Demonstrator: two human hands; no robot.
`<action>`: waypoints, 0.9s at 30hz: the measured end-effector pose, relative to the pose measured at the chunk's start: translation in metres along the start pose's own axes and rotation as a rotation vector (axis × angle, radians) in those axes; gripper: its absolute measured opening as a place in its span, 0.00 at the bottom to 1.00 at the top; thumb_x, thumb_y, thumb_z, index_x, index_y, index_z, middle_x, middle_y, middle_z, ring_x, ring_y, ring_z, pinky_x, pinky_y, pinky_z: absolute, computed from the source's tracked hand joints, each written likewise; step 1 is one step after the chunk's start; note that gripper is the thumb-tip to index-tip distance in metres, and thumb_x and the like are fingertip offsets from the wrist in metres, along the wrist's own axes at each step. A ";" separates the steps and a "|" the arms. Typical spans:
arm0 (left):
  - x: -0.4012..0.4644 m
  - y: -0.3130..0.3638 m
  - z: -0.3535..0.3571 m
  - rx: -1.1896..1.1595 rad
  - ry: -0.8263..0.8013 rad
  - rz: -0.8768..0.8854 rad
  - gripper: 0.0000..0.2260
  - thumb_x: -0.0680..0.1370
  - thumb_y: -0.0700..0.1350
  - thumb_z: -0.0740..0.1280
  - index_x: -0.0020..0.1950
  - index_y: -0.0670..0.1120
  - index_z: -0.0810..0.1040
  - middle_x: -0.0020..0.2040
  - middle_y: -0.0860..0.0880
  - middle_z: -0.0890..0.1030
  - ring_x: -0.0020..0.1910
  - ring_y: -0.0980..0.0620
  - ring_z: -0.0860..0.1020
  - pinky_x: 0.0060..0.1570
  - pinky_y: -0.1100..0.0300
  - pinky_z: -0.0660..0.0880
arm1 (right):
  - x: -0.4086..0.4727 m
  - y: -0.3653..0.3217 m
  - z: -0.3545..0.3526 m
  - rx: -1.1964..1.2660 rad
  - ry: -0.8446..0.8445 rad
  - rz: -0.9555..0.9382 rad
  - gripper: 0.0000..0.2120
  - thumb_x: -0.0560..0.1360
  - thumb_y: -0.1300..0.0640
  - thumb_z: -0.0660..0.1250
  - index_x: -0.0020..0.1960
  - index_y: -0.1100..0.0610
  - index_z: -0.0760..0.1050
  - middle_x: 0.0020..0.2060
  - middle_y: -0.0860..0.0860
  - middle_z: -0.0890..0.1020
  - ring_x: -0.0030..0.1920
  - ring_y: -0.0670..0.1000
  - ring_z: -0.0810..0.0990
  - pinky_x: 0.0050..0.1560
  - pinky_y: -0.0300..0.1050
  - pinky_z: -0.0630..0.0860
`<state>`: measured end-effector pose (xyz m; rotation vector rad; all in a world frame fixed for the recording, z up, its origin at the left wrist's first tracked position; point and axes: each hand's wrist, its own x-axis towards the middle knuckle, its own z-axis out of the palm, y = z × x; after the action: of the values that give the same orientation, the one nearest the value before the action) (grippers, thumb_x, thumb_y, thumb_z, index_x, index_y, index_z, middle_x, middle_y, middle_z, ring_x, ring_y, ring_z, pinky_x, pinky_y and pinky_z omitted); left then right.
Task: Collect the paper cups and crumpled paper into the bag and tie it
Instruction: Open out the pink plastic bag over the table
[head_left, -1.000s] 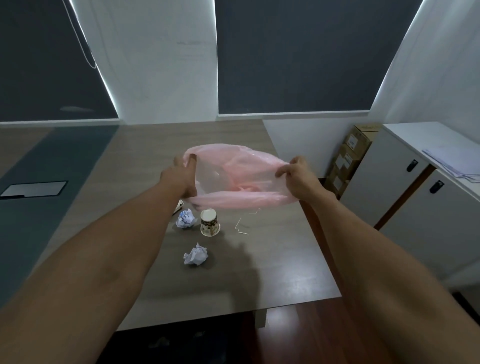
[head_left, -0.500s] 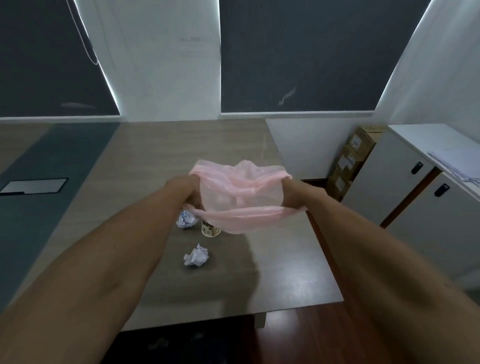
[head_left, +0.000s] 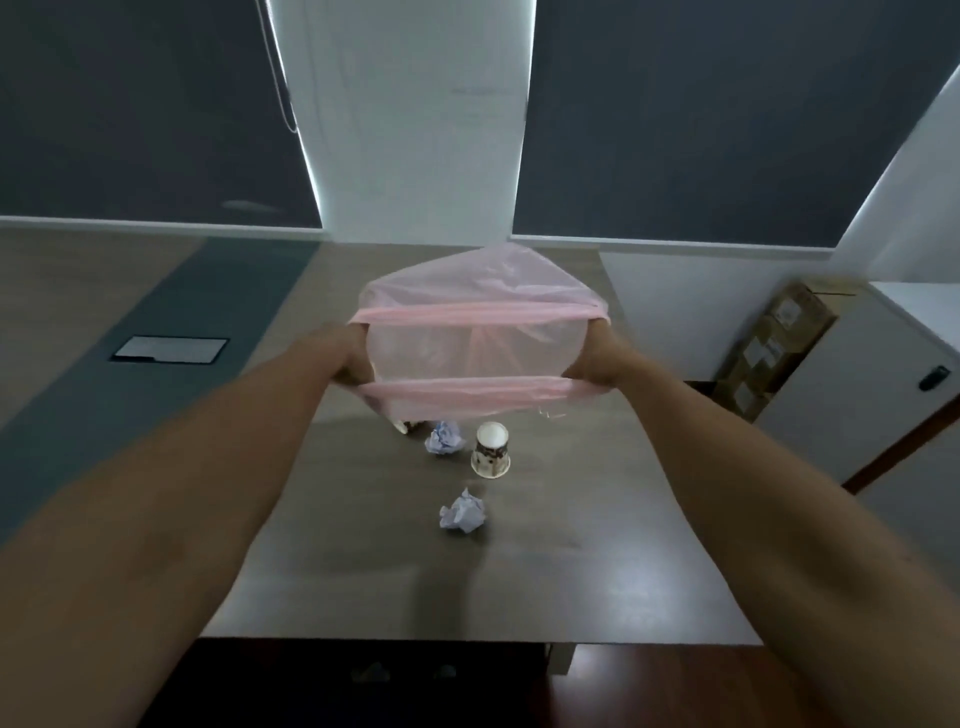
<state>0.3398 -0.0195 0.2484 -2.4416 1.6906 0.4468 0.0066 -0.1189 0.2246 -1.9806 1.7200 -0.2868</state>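
Observation:
A thin pink plastic bag (head_left: 478, 291) hangs in the air over the table, its mouth stretched wide between my left hand (head_left: 349, 358) and my right hand (head_left: 597, 361), each gripping one side of the rim. Below it on the wooden table (head_left: 597, 545) a paper cup (head_left: 491, 450) stands upside down. A crumpled paper ball (head_left: 444, 437) lies just left of that cup, and another crumpled ball (head_left: 462, 512) lies nearer me. A second cup (head_left: 407, 426) peeks out from under the bag's edge, mostly hidden.
The table's near edge runs across the lower frame, with dark floor below. Stacked cardboard boxes (head_left: 774, 348) lean beside a white cabinet (head_left: 878, 395) on the right. A flat grey panel (head_left: 171, 349) is set in the table's dark strip on the left.
Both hands have pulled apart and stretched the bag's mouth wide, where half a second ago it was bunched between them. The cups and paper balls have stayed in place.

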 end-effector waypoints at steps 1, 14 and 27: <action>-0.008 -0.012 -0.004 0.022 -0.021 0.005 0.67 0.40 0.63 0.83 0.76 0.51 0.63 0.66 0.45 0.77 0.59 0.42 0.78 0.59 0.47 0.79 | -0.004 -0.014 0.006 -0.139 -0.074 -0.041 0.56 0.57 0.49 0.85 0.77 0.55 0.58 0.69 0.55 0.74 0.64 0.56 0.77 0.55 0.48 0.78; -0.024 -0.123 -0.001 -0.213 0.377 0.042 0.24 0.80 0.43 0.64 0.76 0.48 0.65 0.69 0.40 0.74 0.64 0.36 0.74 0.60 0.45 0.72 | -0.018 -0.124 0.070 0.260 -0.033 -0.233 0.23 0.77 0.62 0.65 0.70 0.50 0.69 0.58 0.57 0.79 0.44 0.56 0.81 0.35 0.41 0.74; -0.036 -0.132 0.008 -0.415 0.884 -0.006 0.34 0.79 0.48 0.66 0.78 0.49 0.48 0.61 0.35 0.75 0.48 0.31 0.78 0.43 0.44 0.74 | -0.019 -0.192 0.085 0.354 0.544 -0.491 0.34 0.78 0.64 0.53 0.79 0.48 0.43 0.58 0.64 0.77 0.41 0.62 0.74 0.40 0.50 0.70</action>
<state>0.4501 0.0621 0.2445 -3.2373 2.0094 -0.4137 0.2092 -0.0657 0.2502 -2.1343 1.2958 -1.3054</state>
